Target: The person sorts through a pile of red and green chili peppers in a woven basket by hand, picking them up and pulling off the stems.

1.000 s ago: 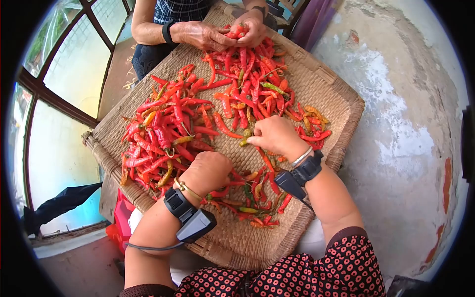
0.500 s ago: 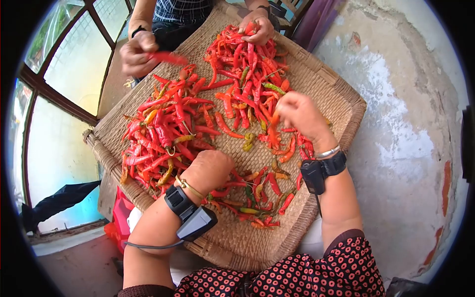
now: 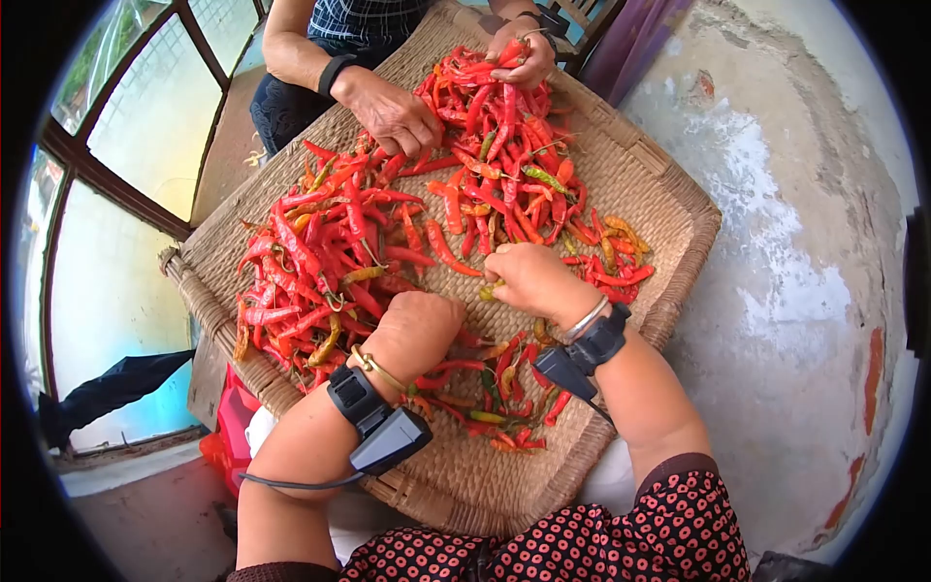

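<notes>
My left hand (image 3: 419,332) is curled, knuckles up, beside the right edge of a large pile of red chili peppers (image 3: 301,276); its fingertips and anything in them are hidden beneath it. My right hand (image 3: 539,279) reaches in from the right, fingers pinched at a yellow-green chili pepper (image 3: 492,290) on the woven tray (image 3: 621,184). Between and below my hands lies a smaller scatter of red, green and yellowish chili peppers (image 3: 509,373). Another group of red and orange chili peppers (image 3: 621,267) sits just beyond my right wrist.
Across the tray, another person's one hand (image 3: 393,112) reaches into the peppers while the other hand (image 3: 524,60) holds red ones over the far pile (image 3: 504,145). A window (image 3: 136,116) stands at the left, with a dark umbrella (image 3: 116,393) below. A rough wall (image 3: 776,242) is at right.
My right hand has moved left and down from the right-hand peppers to the yellow-green pepper. My left hand stays nearly in place. The other person's hand, carrying a red pepper earlier, has moved right into the peppers.
</notes>
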Demonstrator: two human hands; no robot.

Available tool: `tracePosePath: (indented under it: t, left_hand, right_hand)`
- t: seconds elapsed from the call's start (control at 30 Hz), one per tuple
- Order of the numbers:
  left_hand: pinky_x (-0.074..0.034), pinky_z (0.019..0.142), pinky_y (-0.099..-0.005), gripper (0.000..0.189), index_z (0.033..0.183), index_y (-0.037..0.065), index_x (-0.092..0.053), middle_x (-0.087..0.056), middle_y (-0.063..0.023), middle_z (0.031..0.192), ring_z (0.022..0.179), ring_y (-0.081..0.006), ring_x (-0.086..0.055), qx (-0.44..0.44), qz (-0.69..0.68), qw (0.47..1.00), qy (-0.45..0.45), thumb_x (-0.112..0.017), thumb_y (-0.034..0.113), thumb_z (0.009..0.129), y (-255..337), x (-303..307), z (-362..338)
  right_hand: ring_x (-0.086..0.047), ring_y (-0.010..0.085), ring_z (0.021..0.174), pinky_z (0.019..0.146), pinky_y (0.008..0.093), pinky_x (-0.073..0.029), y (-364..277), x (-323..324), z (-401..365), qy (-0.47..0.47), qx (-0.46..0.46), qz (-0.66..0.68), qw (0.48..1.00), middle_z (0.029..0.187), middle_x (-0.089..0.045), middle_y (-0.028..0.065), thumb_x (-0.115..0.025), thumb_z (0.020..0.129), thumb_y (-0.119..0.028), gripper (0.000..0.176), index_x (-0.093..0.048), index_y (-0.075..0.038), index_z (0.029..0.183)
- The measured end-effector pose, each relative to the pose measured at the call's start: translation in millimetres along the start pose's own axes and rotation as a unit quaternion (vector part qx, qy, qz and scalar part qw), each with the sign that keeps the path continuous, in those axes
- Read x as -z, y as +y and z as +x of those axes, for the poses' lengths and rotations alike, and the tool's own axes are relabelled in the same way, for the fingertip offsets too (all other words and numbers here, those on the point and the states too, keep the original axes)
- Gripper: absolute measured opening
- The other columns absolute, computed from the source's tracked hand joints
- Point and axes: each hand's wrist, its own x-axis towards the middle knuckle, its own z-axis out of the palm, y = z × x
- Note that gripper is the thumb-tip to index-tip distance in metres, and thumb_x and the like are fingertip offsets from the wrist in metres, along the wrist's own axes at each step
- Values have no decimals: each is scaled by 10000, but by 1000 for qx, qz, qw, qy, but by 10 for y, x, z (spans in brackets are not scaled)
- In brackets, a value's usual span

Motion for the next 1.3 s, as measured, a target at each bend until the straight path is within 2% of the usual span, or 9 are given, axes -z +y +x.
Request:
tracePosePath:
  t: [0.13, 0.23, 0.43, 0.5, 0.57, 0.63, 0.77, 1.13, 1.3]
  left_hand:
    - [-498, 580, -381, 164, 865, 20, -587, -612, -153, 686, 650, -304, -624, -12, -72, 997, -29, -546, 109, 734, -22, 104, 43]
    - [-494, 595, -365, 201, 901, 5, -597, -624, -152, 709, 663, -288, -626, 4, -221, 975, 10, -563, 106, 731, -26, 187, 73]
    - [-476, 641, -288, 242, 968, -20, -579, -629, -100, 794, 714, -120, -593, 99, -507, 854, 71, -636, 93, 762, -182, 159, 223]
    - [-477, 677, -285, 246, 982, -14, -575, -612, -114, 905, 797, -103, -587, 74, -696, 688, 195, -645, 97, 773, -200, 188, 285]
    - [-480, 690, -298, 284, 1006, -15, -564, -592, -139, 958, 803, -157, -600, 70, -639, 720, 261, -655, 65, 749, -242, 136, 308]
    - [-486, 691, -286, 376, 1118, 4, -541, -569, -118, 1020, 807, -149, -591, 30, -351, 915, 195, -641, 45, 758, -318, 156, 247]
    - [-509, 700, -381, 350, 1048, 20, -552, -567, -169, 1024, 811, -323, -604, 85, -101, 988, 84, -615, 85, 711, -203, 83, 210]
    - [-504, 586, -385, 156, 779, 31, -568, -594, -121, 822, 725, -300, -611, 67, 11, 996, 59, -583, 185, 754, -45, 169, 75]
    - [-493, 562, -388, 190, 696, 55, -587, -591, -118, 701, 678, -283, -609, -23, -48, 999, -4, -585, 237, 750, 139, 203, -88]
  right_hand:
    - [-609, 158, 696, 641, 291, -482, 122, 321, -13, 59, -51, 161, 984, 809, -635, 58, -640, 719, -98, 199, -624, -63, 914]
    - [-566, 72, 707, 615, 230, -469, 94, 436, 1, 306, -189, 472, 805, 797, -603, -7, -599, 819, -78, 182, -618, -9, 986]
    - [-622, 164, 647, 628, 304, -489, 86, 311, -70, 143, -126, 297, 936, 726, -647, 104, -639, 765, -155, 238, -631, -3, 948]
    - [-628, 205, 649, 634, 318, -491, 17, 310, -54, 150, -114, 278, 942, 734, -650, 121, -643, 763, -181, 240, -636, -21, 941]
    - [-630, 238, 719, 677, 336, -494, -28, 346, -41, 119, -147, 234, 954, 787, -649, 117, -650, 750, -191, 228, -645, -39, 920]
    - [-621, 261, 763, 695, 352, -491, 68, 187, -17, 109, -54, 183, 976, 800, -641, 114, -656, 742, -198, 243, -639, -50, 934]
    - [-589, 304, 867, 731, 402, -478, -64, 27, 8, 62, 29, 84, 994, 811, -611, 105, -663, 728, -209, 274, -608, -64, 953]
    - [-604, 283, 628, 555, 386, -487, -54, -80, 116, 117, 9, -55, 992, 668, -604, 90, -662, 702, -194, 170, -580, -81, 798]
    - [-516, 48, 524, 482, 210, -429, 41, 408, 32, 105, -149, 355, 917, 607, -562, -3, -570, 821, -111, 77, -606, -42, 826]
